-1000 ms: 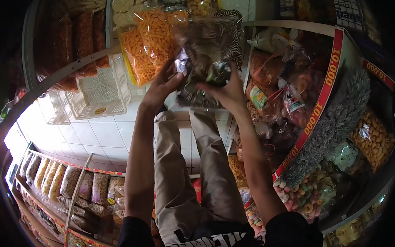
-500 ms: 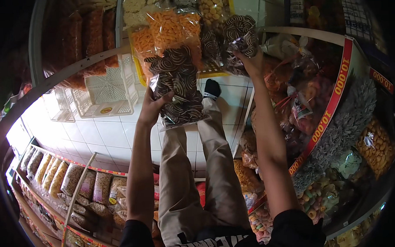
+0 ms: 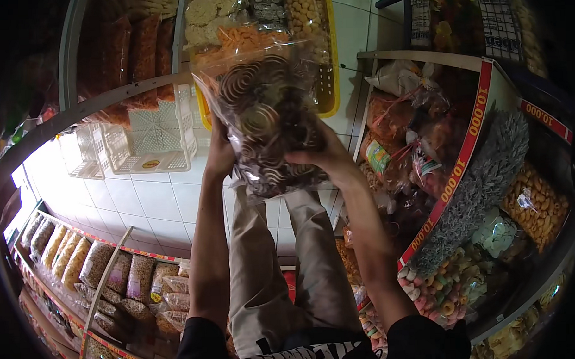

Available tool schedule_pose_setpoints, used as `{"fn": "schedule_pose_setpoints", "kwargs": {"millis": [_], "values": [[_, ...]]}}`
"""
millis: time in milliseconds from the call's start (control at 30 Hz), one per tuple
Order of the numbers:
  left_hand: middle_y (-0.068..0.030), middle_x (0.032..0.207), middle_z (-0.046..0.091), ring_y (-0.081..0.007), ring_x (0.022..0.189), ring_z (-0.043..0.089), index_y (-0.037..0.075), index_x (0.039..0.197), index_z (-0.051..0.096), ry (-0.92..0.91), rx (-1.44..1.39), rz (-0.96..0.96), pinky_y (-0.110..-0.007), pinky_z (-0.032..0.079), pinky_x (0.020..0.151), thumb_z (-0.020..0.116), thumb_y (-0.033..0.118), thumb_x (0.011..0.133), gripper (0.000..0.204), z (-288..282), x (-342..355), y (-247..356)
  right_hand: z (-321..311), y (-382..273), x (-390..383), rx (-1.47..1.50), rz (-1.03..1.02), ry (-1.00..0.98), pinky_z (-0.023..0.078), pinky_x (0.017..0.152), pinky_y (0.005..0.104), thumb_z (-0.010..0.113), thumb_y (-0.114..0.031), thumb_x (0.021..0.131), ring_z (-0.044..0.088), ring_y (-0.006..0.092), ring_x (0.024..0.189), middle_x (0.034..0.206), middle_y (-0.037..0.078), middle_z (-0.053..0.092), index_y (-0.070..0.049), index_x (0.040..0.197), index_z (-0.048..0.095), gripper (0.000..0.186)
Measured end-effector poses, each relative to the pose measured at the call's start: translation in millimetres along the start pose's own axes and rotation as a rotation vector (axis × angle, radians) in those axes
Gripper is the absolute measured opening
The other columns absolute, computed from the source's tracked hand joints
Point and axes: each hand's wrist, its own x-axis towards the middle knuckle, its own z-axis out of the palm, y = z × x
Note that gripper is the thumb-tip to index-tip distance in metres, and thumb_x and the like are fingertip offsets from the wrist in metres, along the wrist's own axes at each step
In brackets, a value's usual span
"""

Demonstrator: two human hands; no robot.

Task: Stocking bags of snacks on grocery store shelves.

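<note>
I can't see most fingers of the left hand (image 3: 221, 153) or right hand (image 3: 331, 156) behind the bag of dark spiral snacks (image 3: 263, 130); blur softens its spirals for me. My view's upper edge cuts off the yellow crate (image 3: 335, 64).

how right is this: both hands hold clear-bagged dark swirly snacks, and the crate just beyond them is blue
Wrong on the crate's colour: in the head view, the crate just beyond is yellow, not blue. Both hands do hold clear-bagged dark swirly snacks.
</note>
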Motion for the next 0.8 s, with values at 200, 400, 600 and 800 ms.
{"fn": "schedule_pose_setpoints", "kwargs": {"millis": [200, 400, 600, 800], "values": [[-0.0124, 0.138, 0.04, -0.0182, 0.125, 0.039, 0.004, 0.142, 0.026, -0.121, -0.036, -0.18, -0.035, 0.033, 0.104, 0.06, 0.012, 0.089, 0.064, -17.3, -19.4, 4.7, 3.1, 28.5, 23.4, -0.057, 0.089, 0.021, 0.037, 0.1, 0.0316, 0.085, -0.023, 0.061, 0.049, 0.0208, 0.115, 0.123, 0.011, 0.054, -0.003, 0.136, 0.039, 0.09], [-0.0139, 0.138, 0.038, -0.0235, 0.125, 0.04, 0.002, 0.145, 0.016, -0.095, -0.376, -0.228, -0.035, 0.035, 0.103, 0.063, 0.033, 0.085, 0.082, -21.5, -23.5, -5.7, 8.7, 33.0, 25.8, -0.031, 0.183, 0.076, 0.04, 0.095, 0.03, 0.084, -0.03, 0.064, 0.053, 0.0192, 0.111, 0.12, 0.011, 0.057, -0.002, 0.133, 0.042, 0.086], [-0.0127, 0.125, 0.049, -0.0223, 0.112, 0.051, 0.0, 0.141, 0.024, -0.015, -0.269, -0.201, -0.033, 0.041, 0.096, 0.077, 0.037, 0.068, 0.097, -19.8, -20.3, 7.1, -22.2, 31.3, 42.8, 0.126, 0.201, 0.269, 0.047, 0.08, 0.0306, 0.055, -0.052, 0.087, 0.057, 0.0171, 0.098, 0.114, 0.008, 0.058, -0.006, 0.126, 0.049, 0.061], [-0.0108, 0.123, 0.05, -0.0199, 0.107, 0.052, 0.001, 0.14, 0.025, 0.01, -0.277, -0.224, -0.032, 0.043, 0.089, 0.078, 0.041, 0.066, 0.099, -26.7, -13.8, -12.4, -110.7, 112.6, 117.6, -0.851, -0.317, 0.776, 0.049, 0.071, 0.0324, 0.069, -0.033, 0.081, 0.064, 0.0241, 0.079, 0.106, 0.012, 0.06, -0.003, 0.113, 0.054, 0.046]]}}
